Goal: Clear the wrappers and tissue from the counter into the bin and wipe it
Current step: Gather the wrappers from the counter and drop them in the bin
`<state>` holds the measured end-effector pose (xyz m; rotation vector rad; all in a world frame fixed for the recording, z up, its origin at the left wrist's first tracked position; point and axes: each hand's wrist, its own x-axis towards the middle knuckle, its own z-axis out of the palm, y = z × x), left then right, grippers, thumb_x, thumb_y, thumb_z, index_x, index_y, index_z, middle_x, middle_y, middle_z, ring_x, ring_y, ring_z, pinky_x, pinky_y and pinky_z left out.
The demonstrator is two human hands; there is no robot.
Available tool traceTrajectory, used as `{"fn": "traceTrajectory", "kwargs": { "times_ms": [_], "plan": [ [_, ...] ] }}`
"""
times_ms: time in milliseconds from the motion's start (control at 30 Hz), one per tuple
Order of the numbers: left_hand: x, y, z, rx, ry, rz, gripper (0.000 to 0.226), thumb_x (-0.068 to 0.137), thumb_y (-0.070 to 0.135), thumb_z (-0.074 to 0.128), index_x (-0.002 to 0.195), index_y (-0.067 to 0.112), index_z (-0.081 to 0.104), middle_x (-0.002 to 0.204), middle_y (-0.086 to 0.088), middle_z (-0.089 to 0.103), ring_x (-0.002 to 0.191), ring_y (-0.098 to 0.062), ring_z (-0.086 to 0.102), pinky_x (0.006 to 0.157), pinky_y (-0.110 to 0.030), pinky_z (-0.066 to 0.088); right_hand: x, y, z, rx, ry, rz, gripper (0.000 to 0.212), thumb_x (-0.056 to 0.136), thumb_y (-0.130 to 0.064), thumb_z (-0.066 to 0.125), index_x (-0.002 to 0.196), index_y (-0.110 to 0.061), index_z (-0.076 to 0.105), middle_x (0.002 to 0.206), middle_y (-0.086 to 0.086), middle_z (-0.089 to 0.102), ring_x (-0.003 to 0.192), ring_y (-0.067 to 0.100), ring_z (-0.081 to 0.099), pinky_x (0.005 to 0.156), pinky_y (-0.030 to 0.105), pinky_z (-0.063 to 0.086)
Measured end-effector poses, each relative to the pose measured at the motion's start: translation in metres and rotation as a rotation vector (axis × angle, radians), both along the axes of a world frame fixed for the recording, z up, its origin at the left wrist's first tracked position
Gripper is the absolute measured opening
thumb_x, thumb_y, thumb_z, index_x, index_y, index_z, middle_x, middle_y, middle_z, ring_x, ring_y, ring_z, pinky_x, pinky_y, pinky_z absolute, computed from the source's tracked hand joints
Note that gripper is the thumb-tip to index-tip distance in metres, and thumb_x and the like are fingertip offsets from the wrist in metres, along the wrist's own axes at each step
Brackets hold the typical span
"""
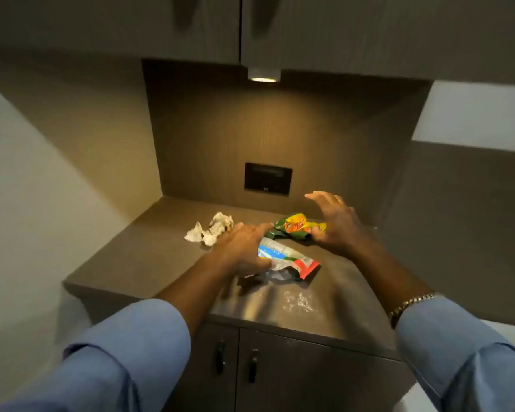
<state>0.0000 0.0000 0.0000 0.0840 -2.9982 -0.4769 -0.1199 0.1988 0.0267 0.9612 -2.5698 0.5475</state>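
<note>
Two crumpled snack wrappers lie in the middle of the brown counter (149,257). My left hand (241,248) reaches flat over the counter; its fingertips touch the left end of the green and orange wrapper (292,226), and its thumb side rests against the blue, white and red wrapper (292,261). My right hand (336,224) is spread wide at the green wrapper's right end, thumb touching it, fingers raised. A crumpled white tissue (213,230) lies to the left of my left hand, apart from it. No bin or cloth is in view.
The counter sits in a niche with a lit back wall and a black socket panel (268,178). Upper cabinets hang overhead. Two cabinet doors with dark handles (235,358) are below the front edge. A pale wall stands on the left.
</note>
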Motion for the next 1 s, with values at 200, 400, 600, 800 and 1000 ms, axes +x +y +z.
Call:
{"fn": "traceTrajectory", "kwargs": {
  "times_ms": [200, 400, 600, 800, 1000],
  "plan": [
    [-0.051, -0.008, -0.075, -0.082, -0.139, 0.097, 0.057, 0.077, 0.051, 0.059, 0.132, 0.039, 0.049, 0.134, -0.002, 0.059, 0.120, -0.028, 0.053, 0.094, -0.044, 0.049, -0.092, -0.033, -0.069, 0.291, -0.284, -0.101, 0.074, 0.071, -0.015, 0.069, 0.135, -0.034, 0.037, 0.149, 0.006, 0.036, 0.135, 0.033, 0.034, 0.107, 0.056, 0.037],
    [-0.066, -0.010, -0.098, -0.121, 0.046, 0.151, 0.021, 0.083, 0.025, 0.048, 0.088, 0.015, 0.066, 0.092, -0.010, 0.071, 0.093, -0.032, 0.060, 0.066, -0.038, 0.049, -0.118, -0.042, -0.117, 0.243, -0.172, -0.213, 0.019, 0.080, -0.018, 0.056, 0.093, -0.015, 0.070, 0.102, 0.016, 0.068, 0.092, 0.036, 0.061, 0.072, 0.034, 0.049],
    [-0.048, -0.002, -0.079, 0.022, 0.249, 0.230, 0.018, 0.083, 0.025, 0.051, 0.083, 0.016, 0.066, 0.087, -0.010, 0.074, 0.081, -0.032, 0.064, 0.061, -0.036, 0.045, -0.093, -0.022, -0.108, 0.098, -0.283, -0.253, 0.020, 0.078, -0.018, 0.055, 0.095, -0.017, 0.067, 0.102, 0.018, 0.068, 0.092, 0.038, 0.062, 0.075, 0.038, 0.053],
    [0.003, -0.001, -0.056, 0.120, 0.318, 0.298, 0.021, 0.085, 0.025, 0.057, 0.097, 0.021, 0.073, 0.095, -0.006, 0.077, 0.080, -0.022, 0.065, 0.067, -0.032, 0.051, -0.050, 0.004, -0.107, 0.115, -0.433, -0.316, 0.032, 0.075, -0.020, 0.060, 0.107, -0.021, 0.057, 0.111, 0.014, 0.065, 0.103, 0.036, 0.061, 0.084, 0.042, 0.054],
    [0.016, -0.015, -0.056, 0.253, 0.353, 0.350, 0.022, 0.087, 0.024, 0.060, 0.104, 0.019, 0.073, 0.101, -0.008, 0.077, 0.079, -0.012, 0.062, 0.061, -0.025, 0.055, -0.061, -0.010, -0.111, 0.127, -0.283, -0.420, 0.070, 0.072, -0.023, 0.066, 0.134, -0.030, 0.035, 0.136, 0.011, 0.040, 0.124, 0.035, 0.038, 0.096, 0.051, 0.043]
  ]
}}
